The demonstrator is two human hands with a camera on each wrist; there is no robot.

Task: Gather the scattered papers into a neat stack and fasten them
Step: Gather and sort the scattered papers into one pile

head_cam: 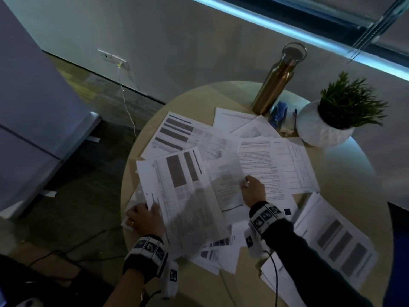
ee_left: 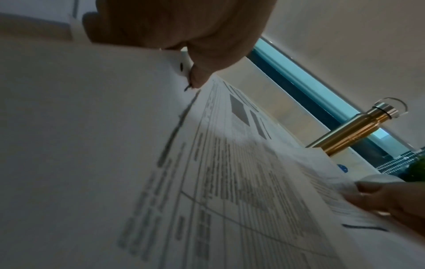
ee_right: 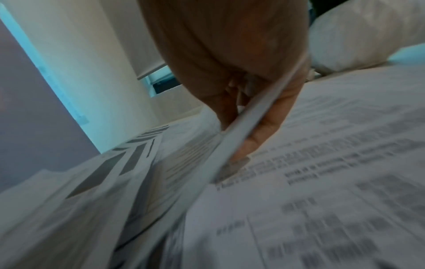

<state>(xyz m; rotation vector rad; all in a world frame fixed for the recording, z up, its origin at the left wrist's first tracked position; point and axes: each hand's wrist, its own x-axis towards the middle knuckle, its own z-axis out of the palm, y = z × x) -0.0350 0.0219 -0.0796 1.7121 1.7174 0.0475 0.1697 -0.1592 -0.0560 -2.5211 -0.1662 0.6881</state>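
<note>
At about eight o'clock on the round table, the left hand is pinching the near left corner of a bundle of printed sheets; the left wrist view is showing the thumb pressing down on a punched corner with fingers underneath. Toward the table's centre, the right hand is gripping the far right edge of that same bundle, and the right wrist view is showing its fingers curling around the thin paper edge. More scattered papers are lying overlapped across the middle, reaching from ten o'clock to five o'clock. A gold metal bottle is standing upright at twelve o'clock. A potted green plant in a white pot is sitting at two o'clock.
</note>
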